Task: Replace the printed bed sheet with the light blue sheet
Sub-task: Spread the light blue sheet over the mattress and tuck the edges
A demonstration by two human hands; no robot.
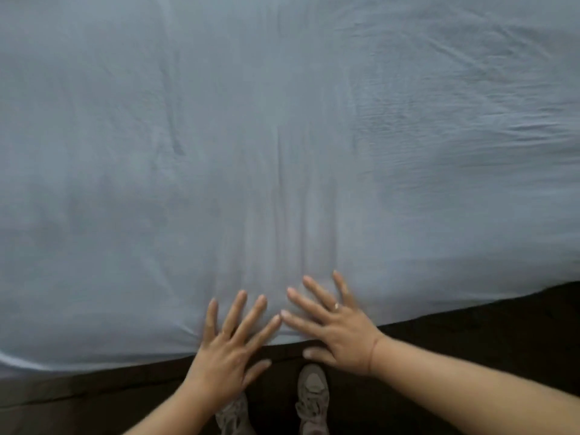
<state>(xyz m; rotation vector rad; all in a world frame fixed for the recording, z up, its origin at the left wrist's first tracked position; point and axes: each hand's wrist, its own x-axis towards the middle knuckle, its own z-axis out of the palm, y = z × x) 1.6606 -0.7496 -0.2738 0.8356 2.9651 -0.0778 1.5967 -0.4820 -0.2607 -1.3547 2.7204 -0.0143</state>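
Two flat hands on one blue sheet
Left hand [227, 350] and right hand [335, 324], fingers spread, press the sheet [282, 136] at its near edge; two shoes [312, 394] below.

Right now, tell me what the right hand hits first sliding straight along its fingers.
Likely the left hand: their index fingertips almost meet. The right hand's other fingers face only light blue sheet.
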